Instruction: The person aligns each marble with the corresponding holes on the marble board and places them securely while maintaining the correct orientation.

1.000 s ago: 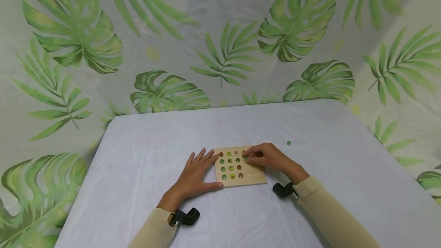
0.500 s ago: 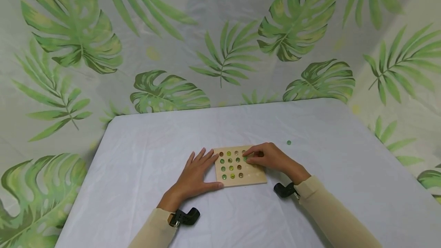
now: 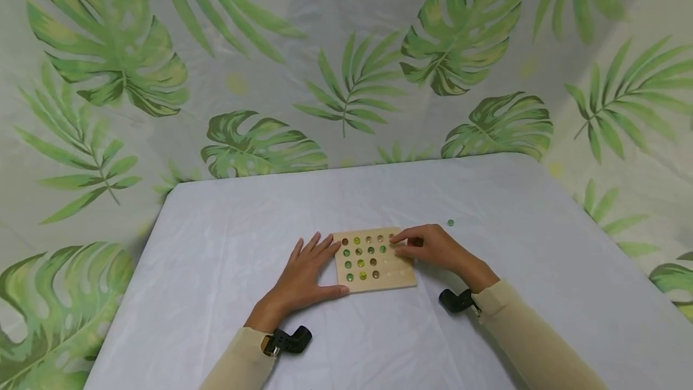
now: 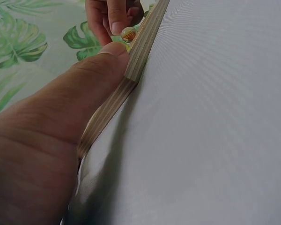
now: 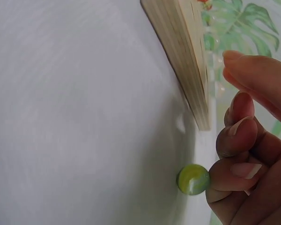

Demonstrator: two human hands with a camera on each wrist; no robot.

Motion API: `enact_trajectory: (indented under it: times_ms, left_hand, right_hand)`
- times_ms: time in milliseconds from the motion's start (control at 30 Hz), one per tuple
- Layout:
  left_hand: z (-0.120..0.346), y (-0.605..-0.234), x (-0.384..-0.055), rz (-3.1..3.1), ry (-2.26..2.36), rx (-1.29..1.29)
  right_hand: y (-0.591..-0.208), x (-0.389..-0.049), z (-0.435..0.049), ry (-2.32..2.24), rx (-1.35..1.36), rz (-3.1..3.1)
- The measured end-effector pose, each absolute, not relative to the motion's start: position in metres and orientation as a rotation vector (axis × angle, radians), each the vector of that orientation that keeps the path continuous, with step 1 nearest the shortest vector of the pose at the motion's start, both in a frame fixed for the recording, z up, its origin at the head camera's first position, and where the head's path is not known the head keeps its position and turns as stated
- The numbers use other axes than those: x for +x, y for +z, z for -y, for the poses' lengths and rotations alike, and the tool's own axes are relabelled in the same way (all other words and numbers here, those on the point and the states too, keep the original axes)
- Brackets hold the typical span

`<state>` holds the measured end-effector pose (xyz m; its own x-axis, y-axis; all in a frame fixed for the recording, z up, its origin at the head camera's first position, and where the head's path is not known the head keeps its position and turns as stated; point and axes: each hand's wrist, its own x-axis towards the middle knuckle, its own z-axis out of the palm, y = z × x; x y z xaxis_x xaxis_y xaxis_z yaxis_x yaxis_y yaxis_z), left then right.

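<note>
A small wooden board (image 3: 397, 278) lies on the table with coloured marbles sitting in rows of hollows. My left hand (image 3: 298, 278) rests along its left side, fingers spread, the thumb on the near left corner; the left wrist view shows the thumb against the layered board edge. My right hand (image 3: 433, 248) hovers over the board's right side. Its thumb and index finger stand apart, with no marble visible between them; the other fingers are curled in the right wrist view. Just left of these fingertips, a green marble (image 3: 383, 249) sits in the second row.
A loose green marble (image 3: 450, 222) lies on the white-covered table (image 3: 243, 209), beyond the right hand. In the right wrist view a yellow-green marble (image 5: 193, 179) shows beside the curled fingers. Leaf-patterned cloth (image 3: 346, 89) hangs behind the table.
The right hand has drawn slightly to the right, off the green marble, which now shows fully in the board. The left hand stays in place. The head view has shifted slightly.
</note>
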<state>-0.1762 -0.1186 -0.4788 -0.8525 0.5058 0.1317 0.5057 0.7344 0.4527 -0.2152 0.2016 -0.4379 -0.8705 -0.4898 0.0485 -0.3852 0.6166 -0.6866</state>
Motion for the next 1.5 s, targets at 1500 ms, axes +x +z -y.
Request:
enact_trajectory:
  times_ms: [1500]
  left_hand:
    - [0.118, -0.478, -0.175, -2.946, 0.790, 0.881]
  right_hand:
    - [-0.441, -0.210, -0.263, -0.980, -0.634, -2.844]
